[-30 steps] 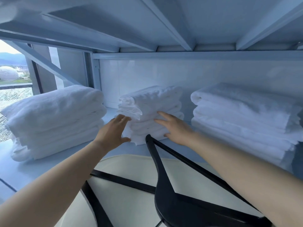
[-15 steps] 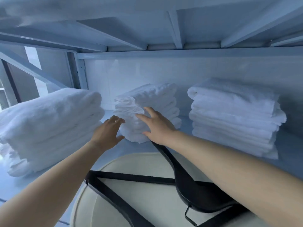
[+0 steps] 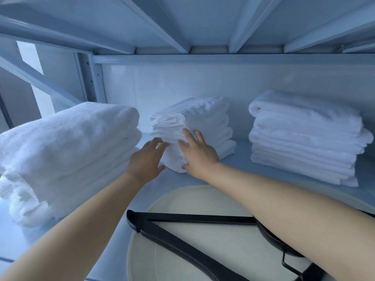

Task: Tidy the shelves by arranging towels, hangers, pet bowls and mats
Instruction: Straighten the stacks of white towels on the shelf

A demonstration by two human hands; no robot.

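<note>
Judging by the three white piles, towels look mostly sorted: the middle towel stack (image 3: 205, 122) at frame centre sits between a bulky left stack (image 3: 71, 151) and a neat right stack (image 3: 304, 136), while the black hanger (image 3: 178, 245) lying across the cream mat (image 3: 203, 199) at the bottom seems not yet put away. The right hand (image 3: 197, 154) lays spread, straight fingers (image 3: 199, 136) on the middle stack's front; the left hand (image 3: 146, 162), fingers relaxed, touches its lower-left corner.

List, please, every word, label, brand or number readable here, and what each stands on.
No text is readable. The left stack of folded white towels, middle stack, right stack, black triangular hanger, cream oval mat and pale metal shelf frame show no print.
</note>
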